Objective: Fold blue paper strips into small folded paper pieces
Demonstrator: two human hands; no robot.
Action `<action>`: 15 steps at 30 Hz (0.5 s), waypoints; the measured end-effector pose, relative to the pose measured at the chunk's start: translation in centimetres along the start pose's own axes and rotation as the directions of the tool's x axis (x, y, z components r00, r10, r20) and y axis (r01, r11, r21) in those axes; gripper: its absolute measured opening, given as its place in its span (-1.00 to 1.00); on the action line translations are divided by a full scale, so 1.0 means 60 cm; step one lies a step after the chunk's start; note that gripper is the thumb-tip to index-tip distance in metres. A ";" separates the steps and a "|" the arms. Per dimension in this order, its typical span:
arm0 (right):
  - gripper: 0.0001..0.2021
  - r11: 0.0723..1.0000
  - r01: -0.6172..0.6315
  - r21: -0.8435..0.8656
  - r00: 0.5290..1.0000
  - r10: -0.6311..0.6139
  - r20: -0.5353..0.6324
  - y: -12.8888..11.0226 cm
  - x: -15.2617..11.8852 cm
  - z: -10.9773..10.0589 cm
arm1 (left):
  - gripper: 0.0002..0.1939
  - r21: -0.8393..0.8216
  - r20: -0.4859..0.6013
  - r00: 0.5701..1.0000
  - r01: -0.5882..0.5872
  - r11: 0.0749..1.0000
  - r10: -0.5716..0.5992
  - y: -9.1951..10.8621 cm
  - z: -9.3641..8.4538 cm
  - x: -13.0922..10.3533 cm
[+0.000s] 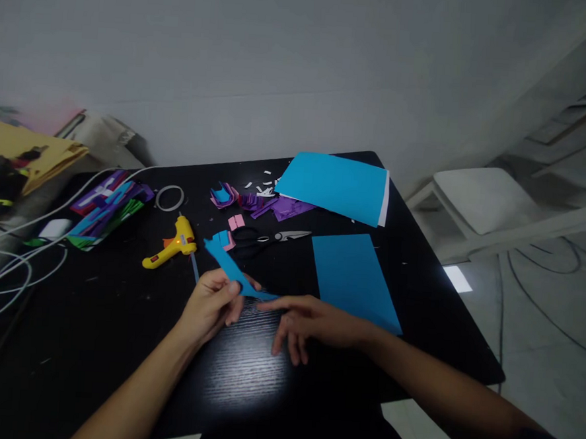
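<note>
My left hand pinches a folded blue paper strip between thumb and fingers, above the front part of the black table. One end of the strip points up and left, the other bends toward the right. Beside that right end is my right hand, its fingers apart and its index fingertip at or close to the paper; whether it touches I cannot tell. Right of my right hand a blue sheet lies flat. Black-handled scissors rest beyond my hands, near small folded blue and pink pieces.
A yellow glue gun lies to the left, with a tape ring behind it. Colored paper packs and white cables occupy the left side. Blue and white sheets cover purple scraps at the back. A white chair stands right.
</note>
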State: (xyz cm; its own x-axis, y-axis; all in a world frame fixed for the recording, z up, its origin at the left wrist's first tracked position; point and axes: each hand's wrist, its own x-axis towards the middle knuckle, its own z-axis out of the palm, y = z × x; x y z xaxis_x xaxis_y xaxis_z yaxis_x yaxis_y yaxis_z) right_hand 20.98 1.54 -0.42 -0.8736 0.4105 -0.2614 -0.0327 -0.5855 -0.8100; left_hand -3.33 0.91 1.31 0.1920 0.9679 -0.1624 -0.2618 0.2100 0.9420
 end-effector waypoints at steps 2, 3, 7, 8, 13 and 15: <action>-0.33 0.987 0.074 0.144 0.996 -0.066 -0.059 0.004 0.005 -0.006 | -0.56 0.034 0.111 0.994 -0.003 0.999 0.000 0.005 -0.001 -0.004; -0.32 0.976 0.106 0.192 0.992 -0.089 -0.093 0.005 0.006 -0.009 | -0.60 0.072 0.167 0.986 -0.001 0.997 -0.011 0.007 0.000 -0.005; -0.33 0.956 0.244 0.164 0.952 -0.204 -0.229 -0.001 0.006 -0.016 | -0.83 0.279 0.312 0.949 -0.050 0.959 -0.041 0.004 0.013 -0.007; -0.38 0.962 0.257 0.097 0.939 -0.225 -0.260 -0.002 0.005 -0.015 | -0.84 0.311 0.340 0.939 -0.068 0.948 -0.044 0.000 0.017 -0.007; -0.69 0.850 0.291 -0.438 0.787 -0.473 -0.395 0.011 0.006 -0.005 | -0.77 0.435 0.366 0.926 -0.085 0.896 -0.090 -0.027 0.025 -0.006; -0.73 0.709 0.269 -0.652 0.689 -0.614 -0.384 0.019 0.006 -0.001 | -0.74 0.444 0.363 0.926 -0.075 0.893 -0.103 -0.034 0.025 -0.007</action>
State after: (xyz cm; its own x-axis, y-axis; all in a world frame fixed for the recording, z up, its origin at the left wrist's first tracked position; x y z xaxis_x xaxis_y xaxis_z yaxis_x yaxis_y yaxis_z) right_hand 20.63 1.07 -1.46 -0.3954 0.9112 0.1156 0.0584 0.1506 -0.9869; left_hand -1.43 -0.11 -0.08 0.5482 0.8245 -0.1406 0.1716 0.0537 0.9837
